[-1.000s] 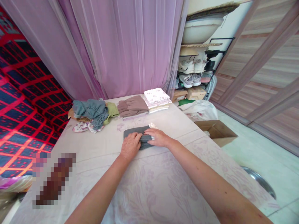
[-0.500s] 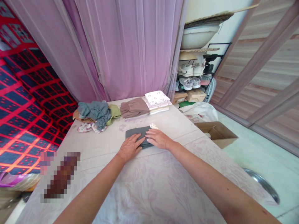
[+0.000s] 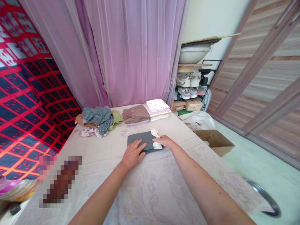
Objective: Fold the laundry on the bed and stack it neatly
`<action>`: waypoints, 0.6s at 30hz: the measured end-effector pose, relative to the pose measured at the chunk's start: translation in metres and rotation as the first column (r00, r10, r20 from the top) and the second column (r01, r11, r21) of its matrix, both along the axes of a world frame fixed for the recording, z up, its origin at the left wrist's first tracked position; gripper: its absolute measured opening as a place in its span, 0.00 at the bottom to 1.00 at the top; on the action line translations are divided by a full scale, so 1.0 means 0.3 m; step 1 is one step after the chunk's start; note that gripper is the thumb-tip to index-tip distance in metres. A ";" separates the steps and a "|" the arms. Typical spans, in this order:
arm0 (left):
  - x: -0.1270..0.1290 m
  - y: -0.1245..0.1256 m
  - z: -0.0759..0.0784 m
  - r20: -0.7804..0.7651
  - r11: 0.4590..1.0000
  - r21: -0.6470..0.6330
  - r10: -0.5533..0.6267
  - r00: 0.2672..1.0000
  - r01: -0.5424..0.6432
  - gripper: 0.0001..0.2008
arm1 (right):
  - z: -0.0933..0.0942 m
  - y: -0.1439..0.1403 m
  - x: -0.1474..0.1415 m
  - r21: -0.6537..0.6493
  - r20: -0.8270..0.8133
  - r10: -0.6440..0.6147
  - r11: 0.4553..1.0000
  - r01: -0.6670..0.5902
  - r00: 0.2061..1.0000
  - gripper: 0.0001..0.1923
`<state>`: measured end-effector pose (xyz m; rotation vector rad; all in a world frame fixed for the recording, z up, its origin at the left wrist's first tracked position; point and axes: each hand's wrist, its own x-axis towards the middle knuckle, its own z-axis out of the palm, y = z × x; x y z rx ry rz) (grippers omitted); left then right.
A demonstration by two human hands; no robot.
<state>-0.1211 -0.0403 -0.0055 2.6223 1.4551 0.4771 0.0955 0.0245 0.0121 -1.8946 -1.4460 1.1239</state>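
Note:
A dark grey folded garment [image 3: 140,136] with a cream ruffled trim [image 3: 157,144] at its right end lies on the bed sheet [image 3: 150,181]. My left hand [image 3: 133,153] rests flat on its front left part, fingers spread. At the right end, my right hand [image 3: 165,141] has its fingers closed on the ruffled edge, thumb on top; the other fingertips are hidden. Behind the garment sit a folded brown garment [image 3: 136,114] and a stack of folded white printed clothes [image 3: 158,105].
A loose heap of grey-blue clothes [image 3: 99,118] lies at the back left, beside a green cloth [image 3: 116,118]. Purple curtains [image 3: 136,53] hang behind the bed. On the floor at right are a cardboard box [image 3: 217,140] and a metal basin [image 3: 264,197]; a shoe rack [image 3: 194,84] stands beyond.
My right hand has slid right, from lying on top of the grey garment to gripping its ruffled end, uncovering more trim. The left hand stays on the garment. The view has tilted up slightly.

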 end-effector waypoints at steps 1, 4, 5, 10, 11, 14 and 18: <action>-0.008 -0.002 -0.011 0.069 1.000 -0.002 -0.007 0.998 0.008 0.24 | 0.007 -0.003 -0.009 -0.022 -0.020 -0.001 1.000 0.000 1.000 0.09; -0.043 0.001 -0.042 0.395 0.992 -0.044 0.127 0.910 -0.119 0.25 | 0.029 -0.013 -0.029 -0.017 -0.037 -0.009 1.000 0.008 0.999 0.11; -0.057 0.006 -0.048 0.522 0.968 -0.117 0.250 0.816 -0.222 0.25 | 0.039 -0.015 -0.035 0.002 -0.034 -0.018 1.000 0.018 0.999 0.13; -0.121 0.051 -0.018 0.620 0.637 -0.759 0.770 0.150 -0.133 0.25 | 0.142 0.002 -0.071 0.147 -0.039 0.005 0.989 0.001 0.999 0.19; -0.132 0.061 -0.002 0.589 0.592 -0.806 0.799 0.122 0.013 0.24 | 0.172 0.013 -0.080 0.176 -0.073 0.030 0.984 -0.016 0.997 0.19; -0.162 0.100 0.059 0.555 0.505 -0.808 0.825 0.107 0.302 0.20 | 0.262 0.065 -0.105 0.240 -0.228 0.113 0.969 -0.056 0.967 0.17; -0.187 0.216 0.185 0.672 0.647 -0.732 0.737 0.070 0.212 0.20 | 0.345 0.191 -0.133 0.242 -0.410 0.055 0.969 0.050 0.910 0.11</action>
